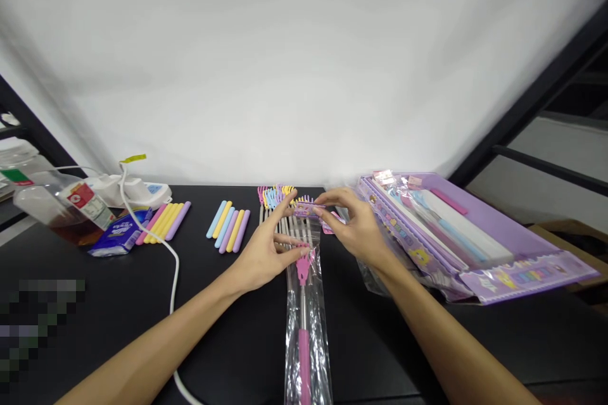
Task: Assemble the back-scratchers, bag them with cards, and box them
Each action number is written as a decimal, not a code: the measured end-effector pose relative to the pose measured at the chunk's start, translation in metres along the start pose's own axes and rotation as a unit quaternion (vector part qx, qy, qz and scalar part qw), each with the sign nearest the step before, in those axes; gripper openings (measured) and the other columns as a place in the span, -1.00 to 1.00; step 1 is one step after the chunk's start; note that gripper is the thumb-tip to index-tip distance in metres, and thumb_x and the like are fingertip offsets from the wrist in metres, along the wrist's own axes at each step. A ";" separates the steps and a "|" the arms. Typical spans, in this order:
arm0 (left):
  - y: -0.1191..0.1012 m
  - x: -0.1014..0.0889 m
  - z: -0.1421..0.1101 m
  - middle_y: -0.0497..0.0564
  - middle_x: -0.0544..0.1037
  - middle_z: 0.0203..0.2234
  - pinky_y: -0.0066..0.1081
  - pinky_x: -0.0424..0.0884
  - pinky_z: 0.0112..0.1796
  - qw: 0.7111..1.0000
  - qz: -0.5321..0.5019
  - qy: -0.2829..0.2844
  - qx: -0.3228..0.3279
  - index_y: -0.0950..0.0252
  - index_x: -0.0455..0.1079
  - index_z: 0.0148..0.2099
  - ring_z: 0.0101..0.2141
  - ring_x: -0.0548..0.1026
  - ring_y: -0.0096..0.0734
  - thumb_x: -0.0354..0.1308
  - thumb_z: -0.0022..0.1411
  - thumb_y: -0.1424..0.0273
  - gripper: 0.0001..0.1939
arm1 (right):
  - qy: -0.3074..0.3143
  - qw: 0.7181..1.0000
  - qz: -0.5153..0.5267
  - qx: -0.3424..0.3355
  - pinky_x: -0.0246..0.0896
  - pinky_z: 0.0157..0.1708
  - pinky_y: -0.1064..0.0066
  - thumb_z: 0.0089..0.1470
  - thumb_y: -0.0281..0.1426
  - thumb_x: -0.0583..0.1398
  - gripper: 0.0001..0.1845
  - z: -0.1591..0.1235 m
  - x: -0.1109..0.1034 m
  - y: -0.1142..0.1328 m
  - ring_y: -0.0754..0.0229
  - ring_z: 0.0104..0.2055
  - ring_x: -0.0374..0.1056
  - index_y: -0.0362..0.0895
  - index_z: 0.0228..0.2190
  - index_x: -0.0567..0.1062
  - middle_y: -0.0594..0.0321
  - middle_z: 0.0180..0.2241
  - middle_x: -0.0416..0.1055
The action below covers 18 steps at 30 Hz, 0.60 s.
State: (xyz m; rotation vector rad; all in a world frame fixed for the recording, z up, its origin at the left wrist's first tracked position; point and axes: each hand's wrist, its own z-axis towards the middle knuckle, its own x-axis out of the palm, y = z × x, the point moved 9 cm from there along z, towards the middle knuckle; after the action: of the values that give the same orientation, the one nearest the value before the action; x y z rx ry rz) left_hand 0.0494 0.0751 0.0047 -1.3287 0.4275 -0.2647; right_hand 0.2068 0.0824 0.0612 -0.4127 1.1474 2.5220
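A pink back scratcher (304, 354) with a hand-shaped head and metal rod lies inside a long clear plastic bag (322, 335). My left hand (261, 256) pinches the bag near its top between thumb and fingers, its index finger stretched up toward a purple printed card (308, 209). Thumb and fingertips of my right hand (358, 228) grip that card by its right end, above the bag. Behind the hands lie several metal rods with small hand-shaped heads (275, 196) in pink, blue, yellow and purple, partly covered by my hands. Another pink-purple card (327, 223) is partly hidden under my right hand.
Two groups of pastel tubes (164, 223), (228, 228) lie left on the black table (237, 342). Farther left are a blue packet (122, 233), a tilted bottle (71, 205) and a power strip (154, 195) with a white cable. A purple box (527, 237) holds bagged items at right.
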 end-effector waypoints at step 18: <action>0.005 -0.003 0.001 0.18 0.14 0.35 -0.33 0.64 -0.26 1.000 0.008 -0.015 -0.014 -0.21 -0.14 0.45 -0.20 0.65 -0.27 0.36 0.19 0.34 -0.02 | 0.049 0.991 0.055 0.115 0.35 -0.09 0.17 0.10 -0.29 0.32 -0.88 -0.001 0.013 -0.015 0.09 -0.15 0.46 -0.07 -0.32 0.60 0.20 -0.28 0.56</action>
State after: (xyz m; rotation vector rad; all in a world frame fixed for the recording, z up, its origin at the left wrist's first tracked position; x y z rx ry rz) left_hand 0.0474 0.0785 0.0009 -1.3546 0.4181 -0.2264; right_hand 0.2014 0.0931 0.0453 -0.4254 1.5178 2.4442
